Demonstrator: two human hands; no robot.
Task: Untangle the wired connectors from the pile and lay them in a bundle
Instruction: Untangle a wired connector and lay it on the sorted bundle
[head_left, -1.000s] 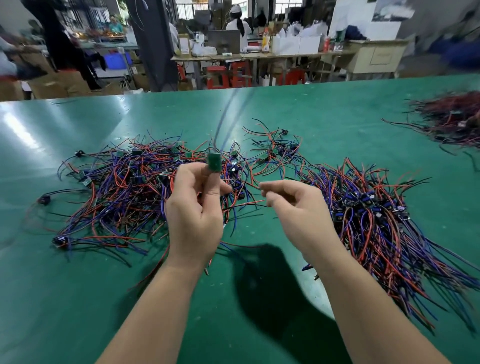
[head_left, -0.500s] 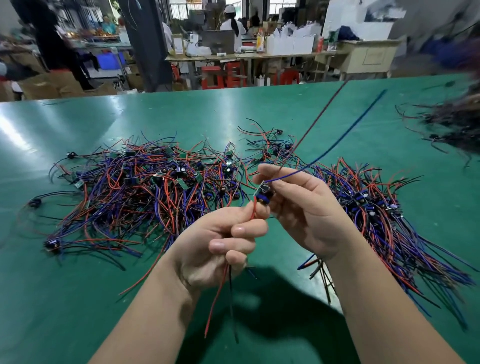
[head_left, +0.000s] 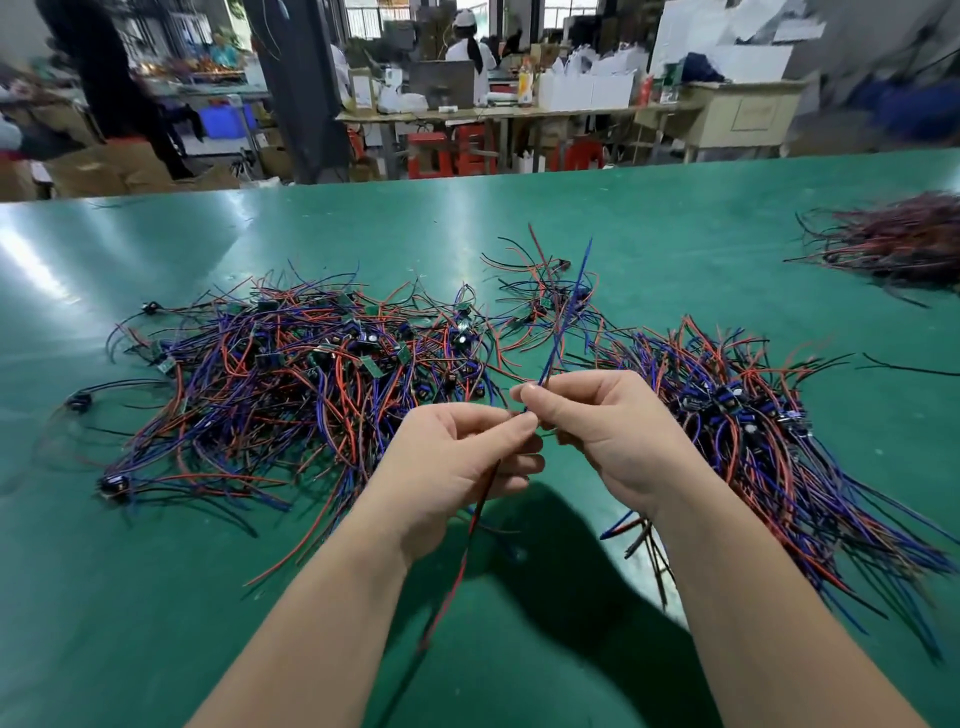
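Note:
A tangled pile (head_left: 291, 374) of red, blue and black wired connectors covers the left and middle of the green table (head_left: 156, 597). To the right lies a bundle (head_left: 769, 441) of the same wires, laid roughly parallel. Between them, above the table, both hands hold one wired connector (head_left: 563, 317). My left hand (head_left: 457, 462) pinches its red and black leads, which hang down toward me. My right hand (head_left: 597, 421) pinches the other end, and its blue and red leads stick up and away. The connector body is hidden between my fingers.
Another heap of dark red wires (head_left: 898, 239) sits at the table's far right edge. One loose black wire (head_left: 909, 369) lies right of the bundle. Beyond the table's far edge are workbenches, red stools, boxes and people.
The long blue and red leads have swung from pointing far right to pointing nearly straight up. My hands stayed close together, with the left one raised slightly.

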